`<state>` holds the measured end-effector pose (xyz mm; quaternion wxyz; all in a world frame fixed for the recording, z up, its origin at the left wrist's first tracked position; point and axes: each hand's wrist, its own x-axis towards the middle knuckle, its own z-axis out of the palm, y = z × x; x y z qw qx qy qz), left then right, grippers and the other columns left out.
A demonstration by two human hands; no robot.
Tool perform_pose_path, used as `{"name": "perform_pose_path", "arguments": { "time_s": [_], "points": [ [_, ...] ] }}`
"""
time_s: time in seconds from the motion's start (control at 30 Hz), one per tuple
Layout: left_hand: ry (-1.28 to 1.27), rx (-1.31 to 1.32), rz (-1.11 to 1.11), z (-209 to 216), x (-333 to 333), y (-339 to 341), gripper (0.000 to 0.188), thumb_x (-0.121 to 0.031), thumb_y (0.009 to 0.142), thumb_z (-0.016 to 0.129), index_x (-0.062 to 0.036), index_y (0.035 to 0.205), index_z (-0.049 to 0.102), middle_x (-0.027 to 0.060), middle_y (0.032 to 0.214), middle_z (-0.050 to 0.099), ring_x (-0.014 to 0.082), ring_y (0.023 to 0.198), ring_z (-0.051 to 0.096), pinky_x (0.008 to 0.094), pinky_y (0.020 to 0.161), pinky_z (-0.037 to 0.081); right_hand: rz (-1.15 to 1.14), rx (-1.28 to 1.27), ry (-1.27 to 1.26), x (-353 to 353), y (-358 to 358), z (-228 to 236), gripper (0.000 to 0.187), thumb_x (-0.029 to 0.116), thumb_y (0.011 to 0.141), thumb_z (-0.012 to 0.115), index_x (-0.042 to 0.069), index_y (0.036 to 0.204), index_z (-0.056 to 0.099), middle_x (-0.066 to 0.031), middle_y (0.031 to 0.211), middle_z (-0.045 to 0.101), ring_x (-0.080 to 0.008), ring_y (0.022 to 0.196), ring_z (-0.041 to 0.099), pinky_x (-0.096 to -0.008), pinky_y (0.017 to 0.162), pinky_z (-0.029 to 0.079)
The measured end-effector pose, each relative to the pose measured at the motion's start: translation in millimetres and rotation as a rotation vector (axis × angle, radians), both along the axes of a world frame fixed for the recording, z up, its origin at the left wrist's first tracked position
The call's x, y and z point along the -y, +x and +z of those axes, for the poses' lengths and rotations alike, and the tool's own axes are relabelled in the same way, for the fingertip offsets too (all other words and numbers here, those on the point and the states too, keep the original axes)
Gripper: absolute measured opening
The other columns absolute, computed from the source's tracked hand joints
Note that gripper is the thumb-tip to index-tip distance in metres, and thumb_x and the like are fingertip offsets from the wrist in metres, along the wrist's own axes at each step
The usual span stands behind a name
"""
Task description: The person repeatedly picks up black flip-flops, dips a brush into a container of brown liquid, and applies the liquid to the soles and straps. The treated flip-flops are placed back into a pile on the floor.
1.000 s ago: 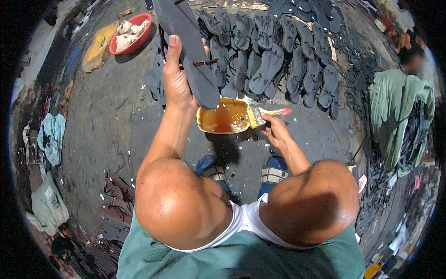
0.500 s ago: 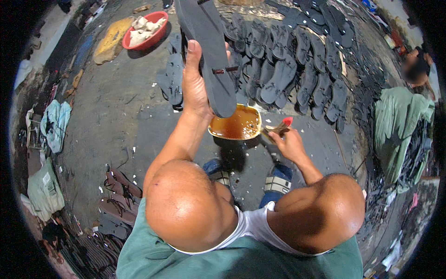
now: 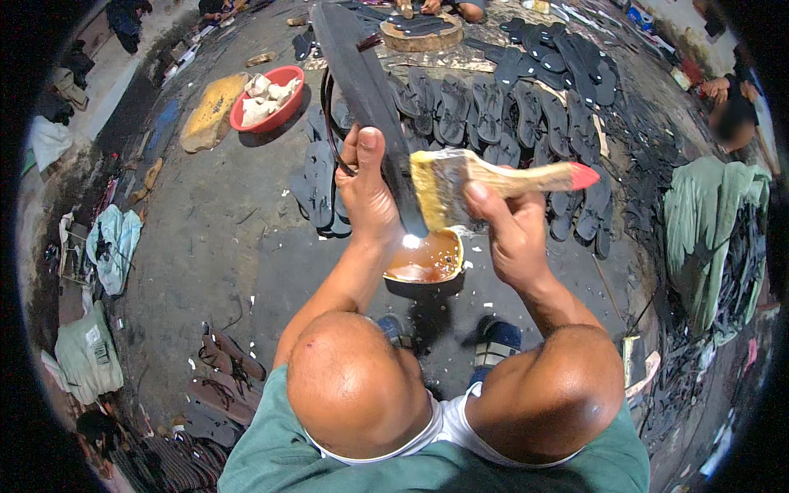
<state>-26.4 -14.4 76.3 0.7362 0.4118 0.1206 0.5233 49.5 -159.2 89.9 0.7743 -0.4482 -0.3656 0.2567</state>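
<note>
My left hand is wrapped round a black sandal, raised in front of me and turned partly edge-on. Its dark strap loops out on the left. My right hand grips a flat paintbrush by its wooden, red-tipped handle. The yellow-coated bristles are at the right edge of the sandal, near its lower end; whether they touch it, I cannot tell. Below both hands, a container of brown glue-like liquid rests on the floor between my feet, partly hidden by the sandal.
Rows of black sandals cover the floor ahead. A red basin of whitish lumps stands front left beside a yellowish slab. Brown sandals lie at my left. Green cloth covers a pile at right. Other people sit farther off.
My right hand has lifted the brush from beside the container up to the sandal. My left hand has turned the sandal from its flat face toward its edge.
</note>
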Motion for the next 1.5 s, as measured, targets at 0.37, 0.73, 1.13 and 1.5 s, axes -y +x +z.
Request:
{"name": "perform_pose_path", "arguments": {
  "time_s": [0.37, 0.73, 1.13, 1.5],
  "points": [
    [0.005, -0.012, -0.191, 2, 14, 4, 0.060, -0.058, 0.091, 0.058, -0.0063, 0.122, 0.055, 0.0068, 0.104, 0.064, 0.0179, 0.093, 0.064, 0.0342, 0.082, 0.053, -0.298, 0.036, 0.258, 5, 6, 1, 0.015, 0.014, 0.092, 0.068, 0.000, 0.099, 0.067, -0.0040, 0.091, 0.067, -0.0095, 0.081, 0.061, -0.0275, 0.074, 0.048],
    [-0.097, 0.031, -0.345, 14, 15, 5, 0.061, -0.057, 0.093, 0.055, -0.0012, 0.119, 0.058, 0.0079, 0.098, 0.067, 0.0154, 0.090, 0.065, 0.0292, 0.084, 0.053, -0.419, 0.392, 0.135, 10, 24, 4, 0.018, 0.008, 0.088, 0.072, 0.001, 0.105, 0.069, -0.0060, 0.093, 0.067, -0.0124, 0.084, 0.060, -0.0291, 0.075, 0.048],
    [-0.151, 0.021, -0.266, 17, 7, -8, 0.065, -0.057, 0.089, 0.063, -0.0014, 0.121, 0.056, 0.0098, 0.106, 0.064, 0.0170, 0.094, 0.063, 0.0315, 0.087, 0.052, 0.179, 0.609, -0.001, 25, 14, -29, 0.019, 0.010, 0.088, 0.071, 0.001, 0.105, 0.069, -0.0069, 0.087, 0.059, -0.0166, 0.079, 0.057, -0.0309, 0.069, 0.045],
    [0.186, 0.019, -0.308, 3, 26, 5, 0.046, -0.041, 0.099, 0.055, -0.0048, 0.127, 0.053, 0.0078, 0.111, 0.064, 0.0142, 0.096, 0.062, 0.0293, 0.084, 0.052, -0.522, 0.201, -0.098, 0, 37, -41, 0.020, 0.018, 0.090, 0.072, 0.000, 0.098, 0.069, -0.0027, 0.086, 0.068, -0.0091, 0.082, 0.060, -0.0268, 0.075, 0.047]
  ]
}}
